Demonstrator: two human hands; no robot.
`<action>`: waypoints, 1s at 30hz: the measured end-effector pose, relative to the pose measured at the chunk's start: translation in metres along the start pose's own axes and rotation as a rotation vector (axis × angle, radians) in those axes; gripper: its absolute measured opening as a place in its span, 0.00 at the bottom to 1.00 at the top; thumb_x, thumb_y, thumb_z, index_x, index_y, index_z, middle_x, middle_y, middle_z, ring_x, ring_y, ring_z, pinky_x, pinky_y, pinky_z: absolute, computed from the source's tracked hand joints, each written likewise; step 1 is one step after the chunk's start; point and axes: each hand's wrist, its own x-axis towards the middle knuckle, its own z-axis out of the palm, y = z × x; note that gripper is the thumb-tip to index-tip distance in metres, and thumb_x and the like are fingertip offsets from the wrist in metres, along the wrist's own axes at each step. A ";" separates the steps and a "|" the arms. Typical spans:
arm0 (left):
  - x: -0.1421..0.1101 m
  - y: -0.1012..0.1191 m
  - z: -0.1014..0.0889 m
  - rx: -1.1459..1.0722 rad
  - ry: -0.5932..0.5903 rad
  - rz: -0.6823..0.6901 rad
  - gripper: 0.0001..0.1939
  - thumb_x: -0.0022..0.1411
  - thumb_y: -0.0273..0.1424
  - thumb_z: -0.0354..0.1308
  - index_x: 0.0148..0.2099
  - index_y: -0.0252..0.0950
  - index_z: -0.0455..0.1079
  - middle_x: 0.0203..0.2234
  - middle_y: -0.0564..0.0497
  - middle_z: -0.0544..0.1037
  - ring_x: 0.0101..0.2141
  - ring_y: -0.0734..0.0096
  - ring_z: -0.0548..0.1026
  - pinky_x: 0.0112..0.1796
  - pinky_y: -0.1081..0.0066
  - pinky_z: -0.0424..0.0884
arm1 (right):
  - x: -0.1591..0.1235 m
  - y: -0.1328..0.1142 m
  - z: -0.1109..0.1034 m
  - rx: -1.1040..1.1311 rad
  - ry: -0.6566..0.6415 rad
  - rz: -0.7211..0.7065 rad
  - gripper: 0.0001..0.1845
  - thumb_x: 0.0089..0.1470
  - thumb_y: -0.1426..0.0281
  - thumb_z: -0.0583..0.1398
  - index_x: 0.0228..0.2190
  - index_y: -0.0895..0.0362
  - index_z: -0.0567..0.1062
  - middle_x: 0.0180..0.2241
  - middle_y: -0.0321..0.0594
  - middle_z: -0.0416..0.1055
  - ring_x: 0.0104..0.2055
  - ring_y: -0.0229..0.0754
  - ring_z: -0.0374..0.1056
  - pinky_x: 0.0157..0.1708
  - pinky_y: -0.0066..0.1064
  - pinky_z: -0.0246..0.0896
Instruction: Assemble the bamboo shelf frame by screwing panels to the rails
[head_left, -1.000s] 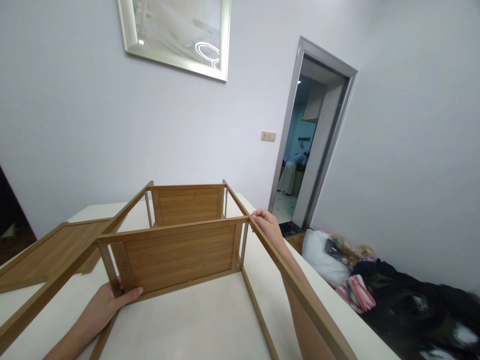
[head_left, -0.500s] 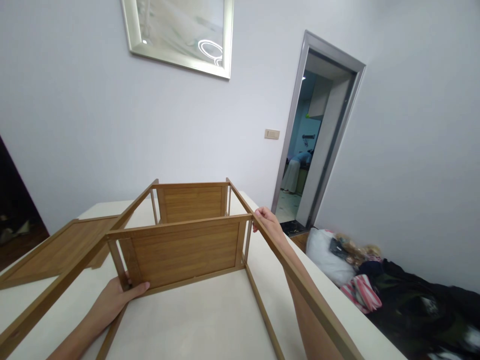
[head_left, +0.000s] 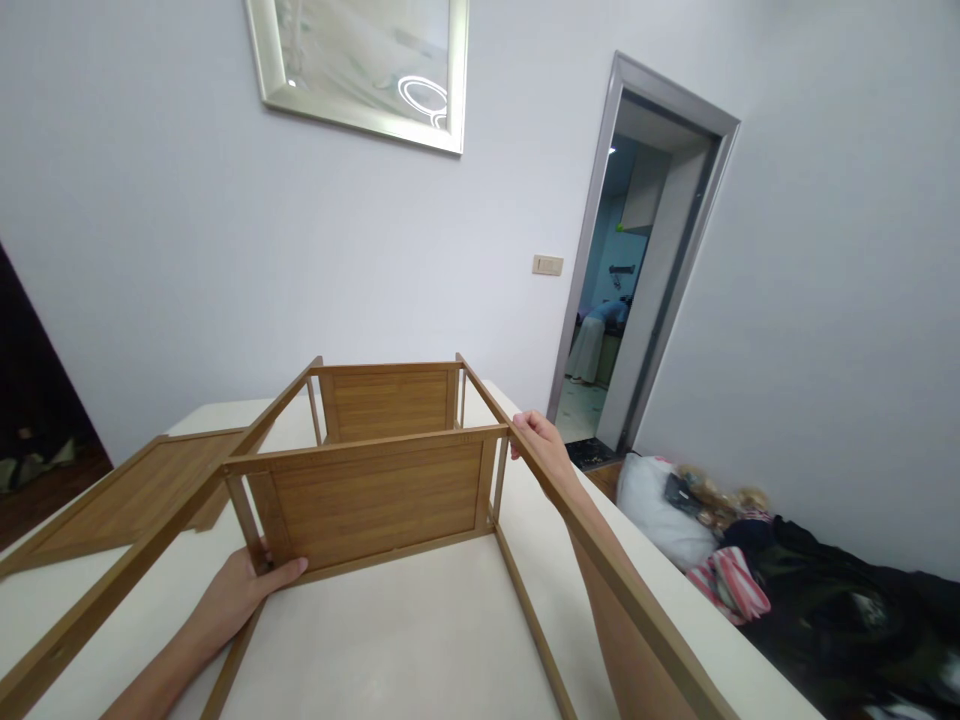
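A brown wooden shelf frame (head_left: 619, 588) lies on its side on a white table (head_left: 390, 640), with two shelf panels standing upright between its long rails. My left hand (head_left: 238, 592) is closed around the lower left corner of the nearer shelf panel (head_left: 375, 497), thumb along its bottom edge; some of its fingers are hidden behind the wood. At the panel's upper right corner, my right hand (head_left: 541, 445) grips the frame's right rail, fingers curled on its outer side. The farther shelf panel (head_left: 393, 402) sits at the frame's far end.
A loose wooden panel (head_left: 135, 495) lies flat on the table at the left, partly under the frame's left rail. To the right are a white bag (head_left: 664, 510), striped pink cloth (head_left: 731, 585) and dark clothes (head_left: 862, 620). Beyond the doorway (head_left: 634, 250) a person (head_left: 592, 340) bends over.
The view has shifted slightly, so the scene sits a little farther right. Both hands keep their places on the frame, which shows no clear movement on the table.
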 end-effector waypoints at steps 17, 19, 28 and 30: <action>-0.001 0.002 -0.002 0.005 -0.002 0.013 0.24 0.48 0.49 0.66 0.41 0.37 0.77 0.41 0.47 0.83 0.49 0.45 0.77 0.47 0.58 0.76 | -0.007 -0.018 -0.006 -0.063 0.036 0.023 0.13 0.42 0.58 0.63 0.23 0.55 0.72 0.20 0.32 0.66 0.23 0.37 0.58 0.23 0.28 0.51; -0.001 0.003 -0.002 0.018 0.002 0.011 0.24 0.47 0.49 0.66 0.40 0.38 0.78 0.40 0.47 0.83 0.48 0.45 0.77 0.46 0.58 0.76 | -0.007 -0.018 -0.006 -0.063 0.036 0.017 0.13 0.42 0.59 0.63 0.24 0.56 0.72 0.20 0.33 0.66 0.24 0.37 0.58 0.23 0.28 0.51; -0.002 0.000 -0.002 -0.048 -0.024 -0.024 0.22 0.47 0.49 0.67 0.38 0.39 0.77 0.38 0.47 0.84 0.48 0.44 0.77 0.46 0.57 0.76 | -0.003 -0.010 -0.005 -0.038 0.003 0.009 0.16 0.44 0.55 0.63 0.23 0.55 0.70 0.21 0.33 0.66 0.24 0.38 0.60 0.24 0.30 0.58; -0.001 -0.002 -0.002 -0.057 -0.024 -0.040 0.23 0.46 0.49 0.67 0.39 0.39 0.77 0.38 0.47 0.84 0.48 0.45 0.77 0.47 0.56 0.76 | -0.001 -0.007 -0.005 -0.039 -0.001 -0.006 0.17 0.44 0.53 0.63 0.23 0.54 0.69 0.22 0.33 0.66 0.24 0.39 0.61 0.25 0.31 0.61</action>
